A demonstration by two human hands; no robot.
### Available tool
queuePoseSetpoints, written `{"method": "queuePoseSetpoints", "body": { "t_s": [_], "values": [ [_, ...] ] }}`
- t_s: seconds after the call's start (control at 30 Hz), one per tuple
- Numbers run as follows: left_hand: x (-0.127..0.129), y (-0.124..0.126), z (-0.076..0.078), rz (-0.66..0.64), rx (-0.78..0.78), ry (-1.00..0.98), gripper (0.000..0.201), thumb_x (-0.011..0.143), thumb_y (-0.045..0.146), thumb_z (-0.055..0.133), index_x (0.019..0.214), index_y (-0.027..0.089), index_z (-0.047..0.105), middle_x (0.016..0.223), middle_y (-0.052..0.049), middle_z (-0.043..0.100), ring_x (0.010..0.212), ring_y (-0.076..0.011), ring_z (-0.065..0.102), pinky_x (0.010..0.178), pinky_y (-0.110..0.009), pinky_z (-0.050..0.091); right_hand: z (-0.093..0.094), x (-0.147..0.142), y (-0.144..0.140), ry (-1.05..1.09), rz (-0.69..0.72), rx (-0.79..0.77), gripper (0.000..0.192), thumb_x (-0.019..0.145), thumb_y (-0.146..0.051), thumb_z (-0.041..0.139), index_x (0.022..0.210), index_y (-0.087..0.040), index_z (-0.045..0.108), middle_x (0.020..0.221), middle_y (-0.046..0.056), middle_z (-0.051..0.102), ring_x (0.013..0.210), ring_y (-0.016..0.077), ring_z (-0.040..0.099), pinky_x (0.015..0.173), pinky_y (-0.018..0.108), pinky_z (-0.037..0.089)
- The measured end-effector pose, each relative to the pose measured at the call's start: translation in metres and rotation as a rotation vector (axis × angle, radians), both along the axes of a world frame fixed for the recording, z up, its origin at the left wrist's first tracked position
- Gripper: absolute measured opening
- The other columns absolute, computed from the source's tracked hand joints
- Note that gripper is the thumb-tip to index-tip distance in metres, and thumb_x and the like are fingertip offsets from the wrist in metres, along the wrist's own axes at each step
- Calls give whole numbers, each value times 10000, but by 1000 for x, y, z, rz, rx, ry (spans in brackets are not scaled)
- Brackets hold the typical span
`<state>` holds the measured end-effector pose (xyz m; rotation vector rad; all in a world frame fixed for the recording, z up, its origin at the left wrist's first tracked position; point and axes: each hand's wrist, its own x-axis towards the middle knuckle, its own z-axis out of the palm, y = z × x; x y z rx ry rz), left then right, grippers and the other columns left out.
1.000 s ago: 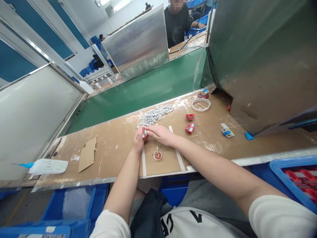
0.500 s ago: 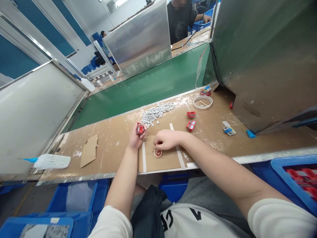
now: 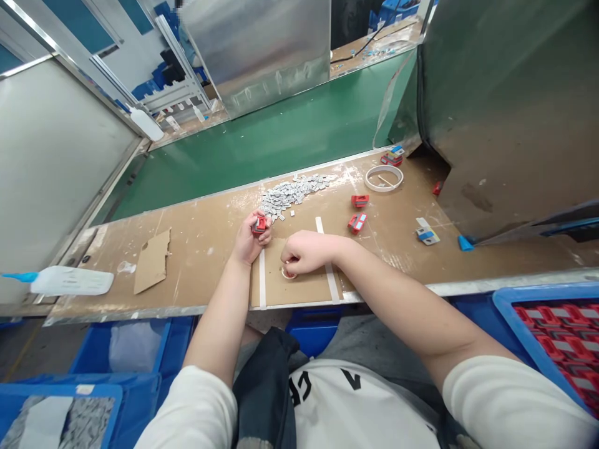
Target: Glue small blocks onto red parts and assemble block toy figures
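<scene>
My left hand (image 3: pixel 248 243) is closed around a small red-and-black block (image 3: pixel 259 225), which it holds up with a recessed face showing. My right hand (image 3: pixel 309 251) has its fingers pinched together over a small round dish (image 3: pixel 289 275) with reddish-brown contents. Those fingertips cover part of the dish, and anything between them is hidden. Beyond my left hand spreads a pile of small grey flat pieces (image 3: pixel 292 194). To the right of the pile lie two more red blocks, one (image 3: pixel 360 201) behind the other (image 3: pixel 357 223).
A white ring (image 3: pixel 384 178) lies at the back right, near stacked red parts (image 3: pixel 392 159). On the left are a cardboard scrap (image 3: pixel 153 262) and a squeeze bottle (image 3: pixel 72 280). A blue crate (image 3: pixel 508 302) of red parts stands right. A metal panel (image 3: pixel 510 125) rises there.
The camera view has tilted downward and shifted. My right hand now covers more of the dish. My left hand still holds the red-and-black block, turned slightly.
</scene>
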<state>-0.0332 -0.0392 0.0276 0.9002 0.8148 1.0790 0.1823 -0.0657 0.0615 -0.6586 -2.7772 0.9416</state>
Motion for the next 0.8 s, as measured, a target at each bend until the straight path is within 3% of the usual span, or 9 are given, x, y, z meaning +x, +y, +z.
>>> {"method": "queuePoseSetpoints", "body": {
  "t_s": [0.23, 0.5, 0.8],
  "values": [
    [-2, -2, 7, -27, 6, -29, 363, 769, 429, 731, 1004, 226, 542, 772, 32, 562, 451, -48, 264, 431, -189, 142, -3, -1, -2, 88, 9, -14, 262, 857, -233, 617, 613, -191, 703, 624, -7, 687, 554, 113, 426, 608, 302, 247],
    [9, -16, 7, 73, 263, 113, 341, 667, 406, 712, 893, 212, 548, 719, 22, 537, 480, -60, 276, 464, -203, 216, -4, -1, -1, 83, 10, -28, 266, 850, -221, 618, 589, -196, 666, 619, -13, 683, 547, 116, 440, 607, 296, 266],
    [13, -14, 5, 142, 284, 134, 333, 716, 423, 705, 913, 224, 523, 735, 28, 531, 493, -66, 270, 475, -204, 245, -3, 0, -1, 123, 10, -8, 374, 934, -297, 601, 578, -189, 561, 676, 0, 737, 555, 113, 454, 618, 285, 280]
  ]
}}
